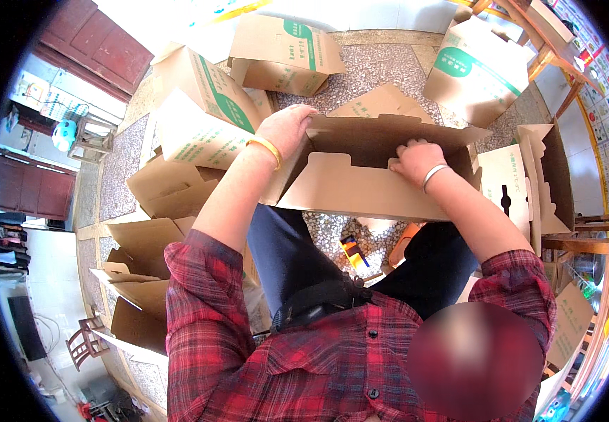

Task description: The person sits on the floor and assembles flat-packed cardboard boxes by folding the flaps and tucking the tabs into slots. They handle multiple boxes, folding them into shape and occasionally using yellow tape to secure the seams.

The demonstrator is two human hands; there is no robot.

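Observation:
Across my knees lies a brown cardboard box [364, 188], its top open toward me and its inside showing. My left hand [287, 130] is closed over the box's far left corner, some of its fingertips hidden behind the board. Reaching into the opening, my right hand [417, 162] has its fingers curled at the near panel's upper edge, with the thumb on the board. A gold bangle [266, 149] circles my left wrist and a silver one [433, 176] my right.
Printed cartons stand around me: one at the left [213, 105], one ahead [287, 53], one at the far right [477, 70]. Opened boxes [146, 250] pile up on the left. Another open box [547, 176] and a wooden chair [579, 243] are on the right.

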